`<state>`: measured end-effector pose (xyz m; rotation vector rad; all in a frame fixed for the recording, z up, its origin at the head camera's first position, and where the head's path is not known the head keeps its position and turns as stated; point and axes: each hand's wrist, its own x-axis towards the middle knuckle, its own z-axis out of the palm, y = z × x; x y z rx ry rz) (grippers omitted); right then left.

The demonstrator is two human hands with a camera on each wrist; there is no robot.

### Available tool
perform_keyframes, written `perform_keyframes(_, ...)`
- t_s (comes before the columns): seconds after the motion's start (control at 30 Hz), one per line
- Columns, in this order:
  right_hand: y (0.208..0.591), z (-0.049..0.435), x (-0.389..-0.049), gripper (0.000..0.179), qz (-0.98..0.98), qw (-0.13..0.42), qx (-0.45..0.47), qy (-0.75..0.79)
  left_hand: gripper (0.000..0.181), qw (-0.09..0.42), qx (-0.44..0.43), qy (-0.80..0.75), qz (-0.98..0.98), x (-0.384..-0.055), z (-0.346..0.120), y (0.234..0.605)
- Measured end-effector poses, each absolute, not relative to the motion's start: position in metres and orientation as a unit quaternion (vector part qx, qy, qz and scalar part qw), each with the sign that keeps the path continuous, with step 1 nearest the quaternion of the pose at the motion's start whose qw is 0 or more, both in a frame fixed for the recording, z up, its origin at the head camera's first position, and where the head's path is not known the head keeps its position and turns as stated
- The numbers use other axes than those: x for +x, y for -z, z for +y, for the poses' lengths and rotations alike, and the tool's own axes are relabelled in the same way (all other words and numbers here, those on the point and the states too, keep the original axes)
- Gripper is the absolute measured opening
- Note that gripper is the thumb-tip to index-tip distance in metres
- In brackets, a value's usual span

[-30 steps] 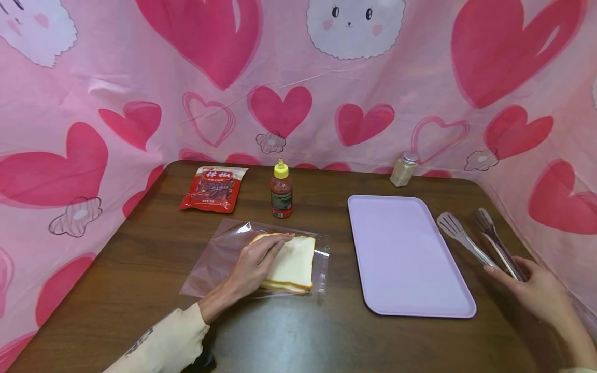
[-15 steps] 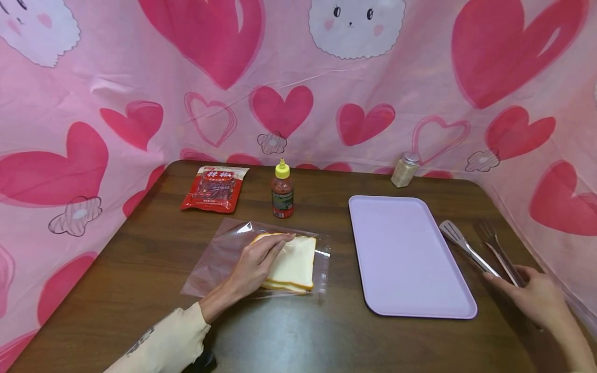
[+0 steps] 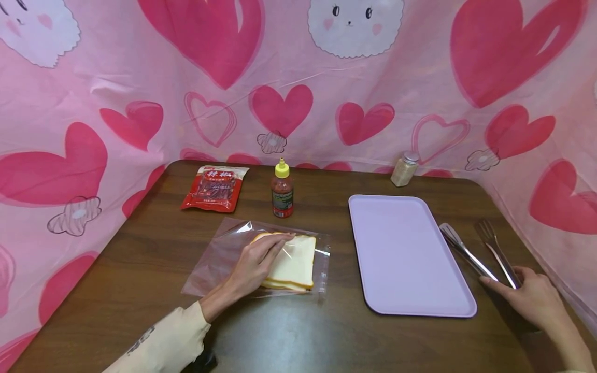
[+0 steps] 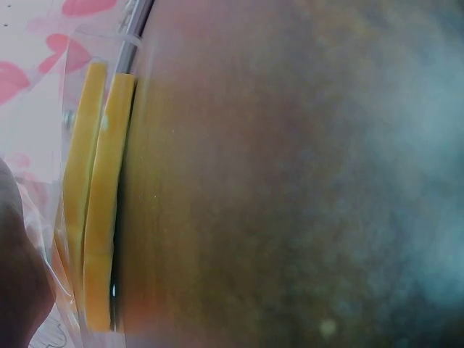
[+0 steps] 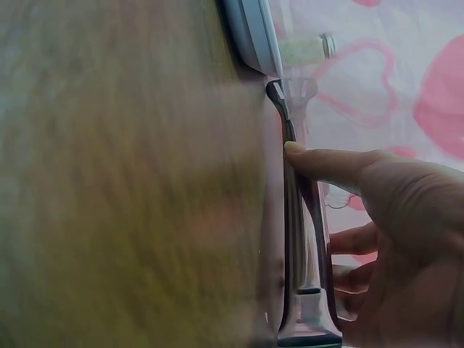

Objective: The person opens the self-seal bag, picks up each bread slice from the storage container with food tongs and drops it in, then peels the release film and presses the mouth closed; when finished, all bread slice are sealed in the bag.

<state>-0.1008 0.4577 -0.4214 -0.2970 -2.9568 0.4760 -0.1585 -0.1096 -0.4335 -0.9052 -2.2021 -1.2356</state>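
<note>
In the head view my left hand (image 3: 254, 261) rests on sliced bread (image 3: 298, 261) in a clear plastic bag (image 3: 207, 272). The left wrist view shows the yellow-brown crust edges of two stacked slices (image 4: 105, 203), side-on, beside part of the hand. At the table's right side my right hand (image 3: 536, 300) holds metal tongs (image 3: 477, 262) between thumb and fingers. Their slotted spatula-like end and their fork-like end stand apart, pointing away from me. The right wrist view has the thumb on one arm of the tongs (image 5: 310, 246) and the fingers at the other side.
A lilac tray (image 3: 406, 259) lies between the bread and the tongs. Behind the bread stand a yellow-capped sauce bottle (image 3: 282, 194) and a red chili packet (image 3: 215, 189). A small seasoning jar (image 3: 404, 170) is at the back right. A pink heart-patterned curtain (image 3: 322, 93) surrounds the table.
The slotted end of the tongs has tilted and shifted slightly down, and my right hand has moved a little lower with it. My left hand stays on the bread.
</note>
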Motion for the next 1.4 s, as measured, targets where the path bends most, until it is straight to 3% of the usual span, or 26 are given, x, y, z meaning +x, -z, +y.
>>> perform_keyframes(0.23,0.414,0.451,-0.095,0.093,-0.982,0.046,-0.116,-0.140,0.025,0.223,-0.327,0.450,-0.800,-0.159,-0.109,0.434)
perform_keyframes(0.37,0.397,0.429,-0.091,0.092,-0.978,0.072,-0.128,-0.149,0.024,0.231,-0.332,0.450,-0.796,-0.160,-0.109,0.435)
perform_keyframes(0.47,0.382,0.399,-0.090,0.084,-0.973,0.134,-0.095,-0.165,0.025,0.237,-0.334,0.448,-0.795,-0.161,-0.109,0.436)
perform_keyframes(0.6,0.368,0.347,-0.091,0.057,-0.951,0.227,0.012,-0.208,0.025,0.237,-0.336,0.447,-0.795,-0.162,-0.109,0.435)
perform_keyframes(0.73,0.363,0.292,-0.088,0.037,-0.935,0.238,0.088,-0.246,0.025,0.231,-0.335,0.447,-0.797,-0.161,-0.109,0.434)
perform_keyframes(0.87,0.371,0.241,-0.079,0.017,-0.925,0.179,0.142,-0.303,0.025,0.232,-0.336,0.443,-0.798,-0.160,-0.108,0.434)
perform_keyframes(0.97,0.380,0.210,-0.072,0.003,-0.908,0.085,0.185,-0.367,0.024,0.238,-0.335,0.435,-0.801,-0.161,-0.107,0.434)
perform_keyframes(1.17,0.400,0.165,-0.073,0.026,-0.833,-0.143,0.186,-0.502,0.022,0.248,-0.326,0.419,-0.811,-0.161,-0.106,0.434)
perform_keyframes(1.4,0.420,0.137,-0.080,0.039,-0.723,-0.248,0.104,-0.636,0.020,0.242,-0.318,0.382,-0.833,-0.157,-0.104,0.430)
